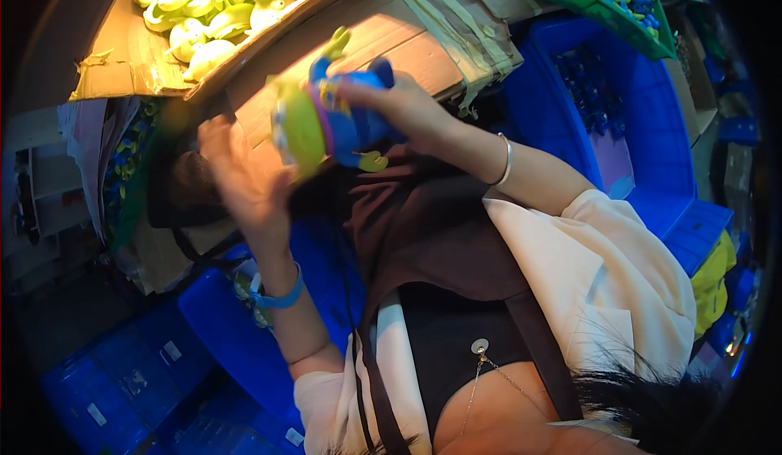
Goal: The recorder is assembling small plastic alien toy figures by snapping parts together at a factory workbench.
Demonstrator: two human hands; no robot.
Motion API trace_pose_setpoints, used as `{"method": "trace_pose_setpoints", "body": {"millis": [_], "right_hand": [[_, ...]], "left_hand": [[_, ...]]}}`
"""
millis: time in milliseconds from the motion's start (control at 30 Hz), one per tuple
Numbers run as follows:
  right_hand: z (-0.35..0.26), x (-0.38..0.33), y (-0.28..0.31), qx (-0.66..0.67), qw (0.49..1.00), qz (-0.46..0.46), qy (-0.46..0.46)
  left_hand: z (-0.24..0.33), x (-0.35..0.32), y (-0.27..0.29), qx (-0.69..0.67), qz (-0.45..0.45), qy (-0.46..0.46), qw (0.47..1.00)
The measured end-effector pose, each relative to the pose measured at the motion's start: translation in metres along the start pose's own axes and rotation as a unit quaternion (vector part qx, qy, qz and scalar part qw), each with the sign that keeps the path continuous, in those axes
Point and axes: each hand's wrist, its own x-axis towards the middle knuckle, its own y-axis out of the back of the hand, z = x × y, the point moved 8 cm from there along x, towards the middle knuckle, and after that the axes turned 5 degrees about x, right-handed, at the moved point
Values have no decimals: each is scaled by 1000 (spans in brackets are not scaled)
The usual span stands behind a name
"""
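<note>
The green-headed plastic alien toy figure in a blue suit (330, 117) is held up in the air, tilted w/ its head toward the left and one green foot at lower right. It hangs in front of the cardboard-covered table (407, 43), just below the table's near edge as seen from above.

The right hand (399, 105) is closed round the toy's blue body from the right, fingers wrapped over the top; a thin silver bangle (507, 160) sits on that wrist, and a white sleeve covers the upper arm.

The left hand (244, 174) is at the toy's left, just beside the green head. It's open, fingers spread and slightly curled, palm facing the toy. Motion blur: can't tell if the fingertips actually touch the head. A blue wristband (281, 296) is on that wrist.

Outward from the toy:
- above-left, on the table: a pile of pale yellow-green plastic toy parts (220, 3).
- right: a big blue plastic crate (643, 129) w/ small blue parts inside.
- above-right, well apart: a green plastic tray (603, 3) holding more blue and green pieces.
- below-left: more blue crates on the floor (122, 382).
- directly below: the person's dark apron (440, 243).
</note>
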Motion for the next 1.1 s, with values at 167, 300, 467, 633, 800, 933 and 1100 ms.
{"method": "trace_pose_setpoints", "body": {"millis": [167, 300, 467, 633, 800, 933, 1100], "right_hand": [[14, 21, 1, 196, 979, 2, -61], [27, 6, -14, 219, 972, -45, -68], [15, -5, 25, -61, 998, 8, 33], [-72, -4, 19, -313, 922, -108, 198], [-42, -16, -1, -369, 897, -236, 61], [-30, -18, 9, -360, 908, -204, 59], [-38, -38, 1, -371, 897, -190, 148]], "left_hand": [[-41, -68, -25, -326, 38, 270, 905], [-37, -65, -63, -429, 41, 339, 836], [-21, -54, -63, -269, 12, 347, 899], [1, -50, -64, -141, -129, 276, 942], [8, -53, -64, -121, -164, 233, 951], [23, -55, -54, 9, -183, 170, 968], [32, -55, -49, 9, -185, 132, 974]]}}
